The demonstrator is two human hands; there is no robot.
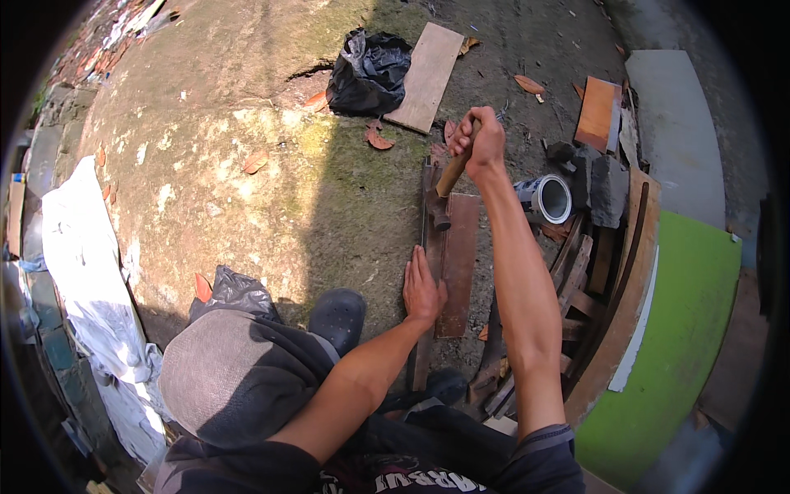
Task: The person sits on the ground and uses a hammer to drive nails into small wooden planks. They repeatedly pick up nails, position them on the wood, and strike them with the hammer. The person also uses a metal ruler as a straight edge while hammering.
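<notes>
My right hand [479,142] grips the wooden handle of a hammer [453,173], whose dark head is down at a narrow dark wooden strip [425,354]. Whether the head touches the wood I cannot tell. Fingers stretched out, my left hand [424,288] lies flat on the strip, nearer to me than the hammer head. Beside the strip, on its right, is a wider reddish-brown board [459,267]. Both pieces lie lengthwise on the rough concrete ground.
An open paint can [554,200] lies tipped by grey stone blocks [609,189] and scrap wood [576,272]. Beyond are a black plastic bag [370,72] and a pale board [428,76]. A green panel [666,346] stands right; a dark clog [338,319] is near my left arm.
</notes>
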